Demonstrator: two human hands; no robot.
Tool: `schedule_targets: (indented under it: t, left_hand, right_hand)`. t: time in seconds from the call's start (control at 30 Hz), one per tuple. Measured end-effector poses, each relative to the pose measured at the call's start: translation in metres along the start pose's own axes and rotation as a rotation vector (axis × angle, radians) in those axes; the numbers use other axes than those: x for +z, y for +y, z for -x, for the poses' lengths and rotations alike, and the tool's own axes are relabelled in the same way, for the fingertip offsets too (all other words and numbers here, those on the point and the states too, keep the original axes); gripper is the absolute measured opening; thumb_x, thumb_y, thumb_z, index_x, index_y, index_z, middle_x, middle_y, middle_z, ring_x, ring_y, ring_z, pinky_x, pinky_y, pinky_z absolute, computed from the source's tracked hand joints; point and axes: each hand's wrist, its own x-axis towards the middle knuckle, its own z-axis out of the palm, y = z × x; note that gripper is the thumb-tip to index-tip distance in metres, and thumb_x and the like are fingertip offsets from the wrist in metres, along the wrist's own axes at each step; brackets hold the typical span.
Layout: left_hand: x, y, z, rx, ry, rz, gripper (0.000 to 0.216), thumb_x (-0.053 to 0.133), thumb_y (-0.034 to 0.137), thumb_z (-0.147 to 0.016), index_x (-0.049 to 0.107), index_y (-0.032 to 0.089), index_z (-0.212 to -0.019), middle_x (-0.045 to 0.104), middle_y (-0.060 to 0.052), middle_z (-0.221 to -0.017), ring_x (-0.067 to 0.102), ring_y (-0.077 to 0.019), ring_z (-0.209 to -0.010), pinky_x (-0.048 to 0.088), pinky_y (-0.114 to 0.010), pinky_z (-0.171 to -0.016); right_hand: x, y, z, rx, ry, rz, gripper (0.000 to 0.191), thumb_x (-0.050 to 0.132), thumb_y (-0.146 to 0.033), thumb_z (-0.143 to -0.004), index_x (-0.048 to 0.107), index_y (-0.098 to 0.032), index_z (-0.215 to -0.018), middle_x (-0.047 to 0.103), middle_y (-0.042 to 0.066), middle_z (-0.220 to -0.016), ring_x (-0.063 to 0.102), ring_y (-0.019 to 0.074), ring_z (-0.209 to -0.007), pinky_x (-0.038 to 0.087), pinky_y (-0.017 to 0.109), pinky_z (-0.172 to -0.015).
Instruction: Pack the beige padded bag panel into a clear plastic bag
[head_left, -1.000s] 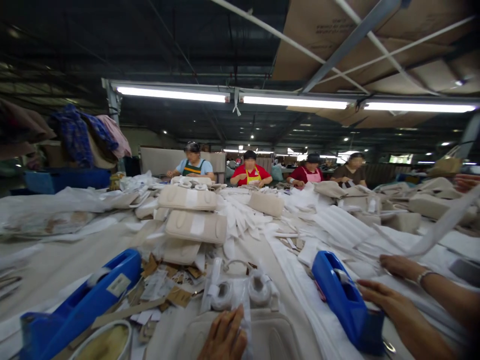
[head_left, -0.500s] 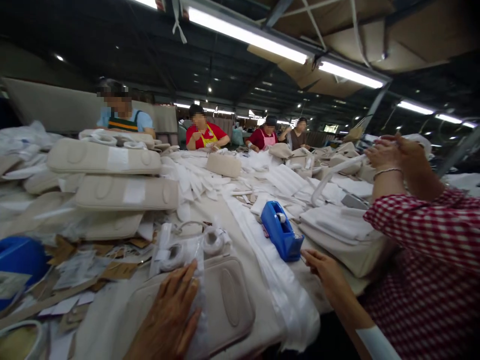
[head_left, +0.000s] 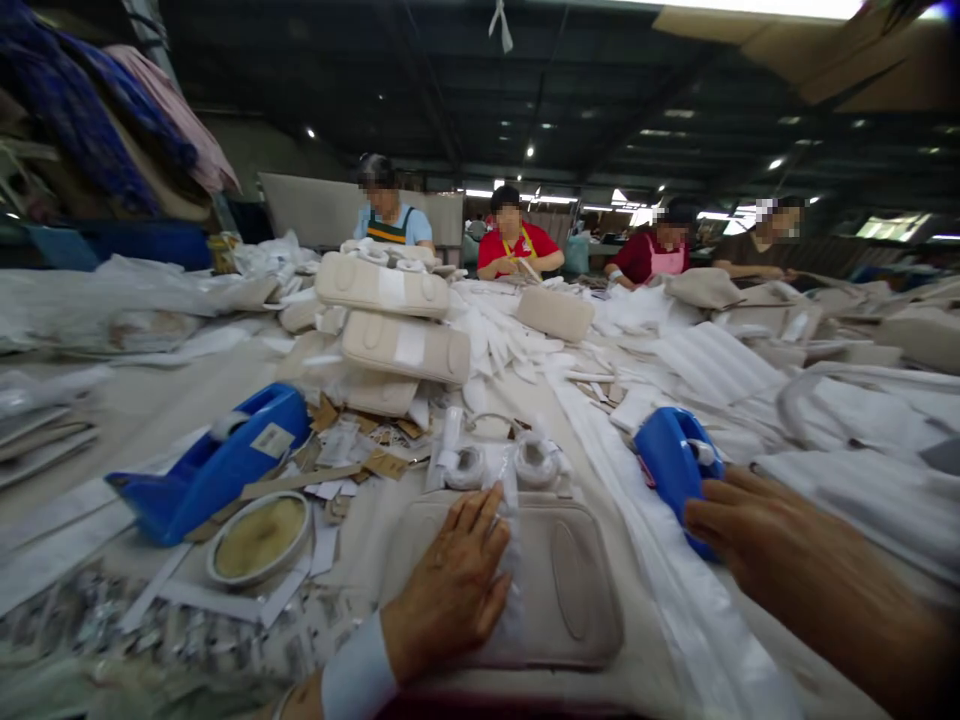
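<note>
My left hand [head_left: 454, 580] lies flat, fingers extended, on a beige bag [head_left: 574, 580] and on the clear plastic strip [head_left: 511, 560] running down its middle. Two wrapped handle coils [head_left: 534, 460] stick out past the bag's far edge. On the right, my right hand [head_left: 757, 525] is at the front end of a blue tape dispenser [head_left: 664, 450], its fingers curled together and partly covering it. The hand is somewhat blurred, and whatever its fingertips grip is hidden.
To the left are another blue tape dispenser [head_left: 217, 450], a round dish [head_left: 260, 538] and scattered paper scraps. Beyond lie stacked beige bags [head_left: 405, 350] and white padding sheets [head_left: 716, 370]. Several people are across the table, one in a red shirt [head_left: 519, 250].
My view has swung left, bringing the left tape dispenser and dish fully into sight and taking the checked-sleeved person out. My left hand stays on the bag; my right hand reaches farther over the dispenser.
</note>
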Motion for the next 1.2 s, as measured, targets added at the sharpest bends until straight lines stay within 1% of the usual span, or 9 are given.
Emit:
schedule_targets:
  t: [0.1,0.17,0.2,0.27,0.4,0.53,0.7,0.93,1.2]
  left_hand:
    - [0.003,-0.001,0.002,-0.003,0.018,0.029,0.046,0.055,0.018,-0.085,0.045,0.014,-0.13,0.013,-0.017,-0.161,0.018,-0.0337,-0.147,0.026,-0.053,-0.119]
    - [0.005,-0.002,0.003,0.002,0.029,0.044,0.047,0.056,0.02,-0.085,0.045,0.014,-0.13,0.02,-0.018,-0.157,0.02,-0.0343,-0.146,0.026,-0.054,-0.119]
    - [0.005,-0.003,0.003,0.001,0.033,0.05,0.046,0.056,0.022,-0.086,0.045,0.014,-0.13,0.025,-0.019,-0.155,0.022,-0.0347,-0.145,0.027,-0.055,-0.119]
    - [0.005,-0.003,0.003,-0.012,0.027,0.059,0.045,0.057,0.024,-0.086,0.047,0.014,-0.129,0.032,-0.019,-0.149,0.026,-0.0357,-0.142,0.027,-0.056,-0.118]
    - [0.003,-0.003,0.001,-0.025,0.008,0.084,0.046,0.058,0.026,-0.086,0.047,0.015,-0.129,0.036,-0.017,-0.145,0.028,-0.0349,-0.141,0.026,-0.055,-0.119]
    - [0.0,-0.003,0.001,-0.027,0.006,0.115,0.043,0.055,0.028,-0.088,0.048,0.016,-0.129,0.041,-0.014,-0.141,0.026,-0.0324,-0.141,0.023,-0.052,-0.121]
    - [-0.003,-0.002,0.001,-0.036,0.009,0.111,0.042,0.054,0.034,-0.09,0.05,0.018,-0.128,0.047,-0.011,-0.136,0.027,-0.0316,-0.141,0.013,-0.052,-0.123]
    - [-0.006,-0.001,-0.001,-0.004,-0.011,0.057,0.041,0.054,0.033,-0.091,0.049,0.016,-0.128,0.048,-0.011,-0.136,0.004,-0.0296,-0.15,0.005,-0.05,-0.125]
    - [-0.007,0.001,-0.003,0.009,-0.058,0.05,0.039,0.049,0.035,-0.094,0.048,0.017,-0.129,0.048,-0.01,-0.139,0.01,-0.0269,-0.15,0.003,-0.048,-0.126]
  right_hand:
    - [-0.036,-0.057,-0.074,-0.339,-0.1,-0.042,0.025,0.056,-0.009,-0.083,0.065,-0.023,-0.064,0.063,0.004,-0.07,0.055,0.023,-0.077,0.036,0.034,-0.07]
    - [-0.036,-0.083,-0.119,-0.539,-0.205,-0.205,0.016,0.063,-0.013,-0.082,0.07,-0.022,-0.071,0.066,0.002,-0.072,0.057,0.0184,-0.077,0.038,0.028,-0.071]
    - [-0.03,-0.092,-0.14,-0.608,-0.297,-0.292,0.011,0.066,-0.014,-0.08,0.073,-0.022,-0.076,0.068,0.0,-0.074,0.058,0.0156,-0.075,0.039,0.025,-0.069]
    - [-0.01,-0.104,-0.175,-0.638,-0.447,-0.35,0.011,0.071,-0.015,-0.076,0.076,-0.021,-0.082,0.069,-0.002,-0.073,0.058,0.0119,-0.067,0.038,0.021,-0.062]
    - [0.027,-0.114,-0.22,-0.597,-0.501,-0.298,0.014,0.075,-0.013,-0.069,0.078,-0.018,-0.081,0.068,-0.002,-0.066,0.056,0.0117,-0.061,0.035,0.021,-0.055]
    - [0.04,-0.114,-0.23,-0.593,-0.533,-0.289,0.015,0.075,-0.016,-0.069,0.079,-0.018,-0.083,0.071,-0.002,-0.07,0.059,0.0113,-0.063,0.037,0.018,-0.057]
    - [0.043,-0.108,-0.227,-0.573,-0.488,-0.238,0.014,0.074,-0.018,-0.069,0.079,-0.02,-0.082,0.072,-0.001,-0.07,0.06,0.0139,-0.064,0.036,0.021,-0.059]
    - [0.051,-0.111,-0.229,-0.576,-0.444,-0.19,0.018,0.069,-0.019,-0.069,0.079,-0.022,-0.083,0.073,-0.001,-0.075,0.062,0.0144,-0.067,0.035,0.022,-0.059]
    - [0.051,-0.115,-0.227,-0.558,-0.432,-0.087,0.022,0.064,-0.018,-0.068,0.077,-0.022,-0.085,0.075,0.001,-0.082,0.065,0.0183,-0.077,0.039,0.027,-0.073]
